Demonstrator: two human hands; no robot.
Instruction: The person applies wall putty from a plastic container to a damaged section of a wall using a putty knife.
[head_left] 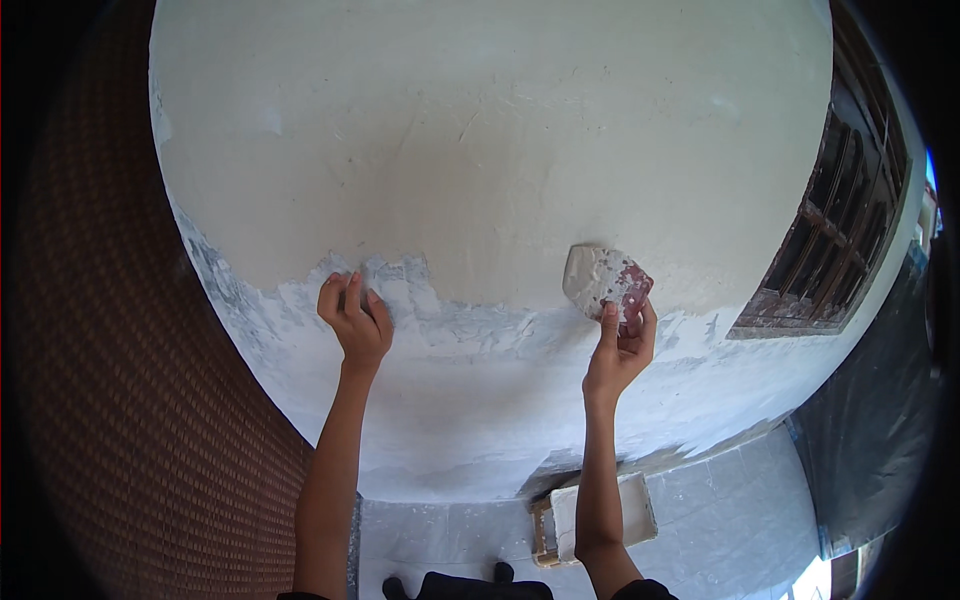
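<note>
My left hand is at the pale wall, fingers apart and slightly bent, with fingertips on or just over a rough bluish-white band of plaster. It holds nothing that I can see. Farther right, my right hand grips a flat scraper, dark red under a crust of white and grey compound, held against or close to the wall at the upper edge of that band. Above the band the wall is smoother and cream coloured, with small scratches.
A brown woven panel borders the left. A dark window with bars sits in the wall at right, with black sheeting beyond. Below, a pale tray or box of white material stands on the grey sheet-covered floor.
</note>
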